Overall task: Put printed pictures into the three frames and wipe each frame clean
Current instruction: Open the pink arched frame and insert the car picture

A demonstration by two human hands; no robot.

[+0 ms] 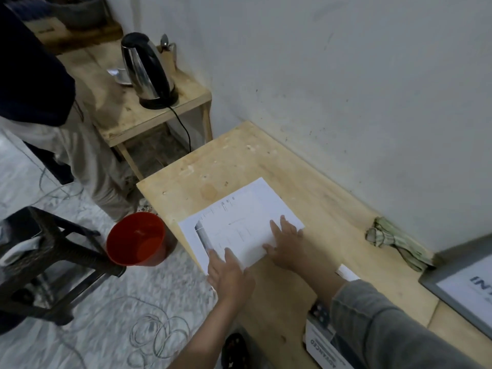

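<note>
A pale wooden table (239, 161) is running from frame centre to lower right, carrying white printed sheets (239, 225) at centre, a bunched striped cloth (394, 242) at right, a grey frame (458, 286) at the right edge, and a white box (322, 342) at the bottom.

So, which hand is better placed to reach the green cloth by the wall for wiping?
The right hand, probably. It rests flat on the papers on the side nearer the cloth. The left hand lies at the table's outer edge and would have to cross over.
</note>
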